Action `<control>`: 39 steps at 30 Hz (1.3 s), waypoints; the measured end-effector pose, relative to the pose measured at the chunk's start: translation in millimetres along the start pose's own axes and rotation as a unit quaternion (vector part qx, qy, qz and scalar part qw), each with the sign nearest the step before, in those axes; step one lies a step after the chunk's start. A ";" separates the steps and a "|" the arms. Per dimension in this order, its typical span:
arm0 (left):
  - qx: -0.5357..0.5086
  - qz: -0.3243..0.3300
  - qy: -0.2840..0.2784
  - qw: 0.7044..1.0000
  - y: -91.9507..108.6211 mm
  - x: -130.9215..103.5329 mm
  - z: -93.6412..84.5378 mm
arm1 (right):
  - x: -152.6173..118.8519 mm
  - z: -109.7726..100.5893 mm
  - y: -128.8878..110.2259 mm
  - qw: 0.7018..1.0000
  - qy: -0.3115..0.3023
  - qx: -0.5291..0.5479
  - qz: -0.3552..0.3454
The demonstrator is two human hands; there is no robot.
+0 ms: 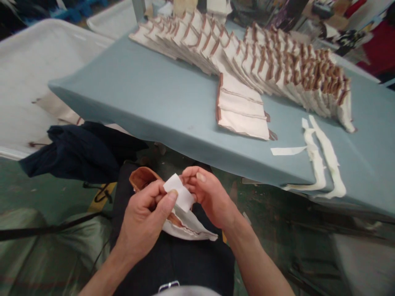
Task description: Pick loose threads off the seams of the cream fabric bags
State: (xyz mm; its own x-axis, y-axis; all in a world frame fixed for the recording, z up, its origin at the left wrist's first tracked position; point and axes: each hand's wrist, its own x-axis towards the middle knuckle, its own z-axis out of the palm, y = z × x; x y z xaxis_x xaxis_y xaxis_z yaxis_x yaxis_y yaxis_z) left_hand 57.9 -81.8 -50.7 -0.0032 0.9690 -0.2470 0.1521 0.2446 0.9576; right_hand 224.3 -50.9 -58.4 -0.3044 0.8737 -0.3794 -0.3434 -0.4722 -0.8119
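Observation:
My left hand pinches a small white slip between thumb and fingers above my lap. My right hand is just right of the slip, its fingers loosely curled and the thumb apart from the fingertips; I see nothing held in it, and cannot tell if the fingers touch the slip's edge. Under both hands, a white cloth piece with brown edging lies on my lap. A brown flap shows behind my left hand; whether it belongs to the same piece is hidden.
A blue-covered table stands in front. On it are long rows of stacked white, brown-edged pieces, one separate folded bundle, and white strips near the front edge. Left are a white bin and dark cloth.

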 end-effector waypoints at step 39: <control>0.058 -0.011 0.069 0.996 -59.0 -16.9 -30.0 | 21.2 3.6 116.2 0.983 0.172 -0.059 0.021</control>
State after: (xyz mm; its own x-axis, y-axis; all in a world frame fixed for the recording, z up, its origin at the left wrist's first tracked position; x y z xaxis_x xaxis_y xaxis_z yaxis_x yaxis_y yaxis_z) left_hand 19.4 -111.6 -98.7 -0.1415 0.9610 -0.2375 0.2636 0.2678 0.9267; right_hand 174.8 -87.7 -159.2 0.0103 0.8514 -0.5244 -0.2244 -0.5091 -0.8309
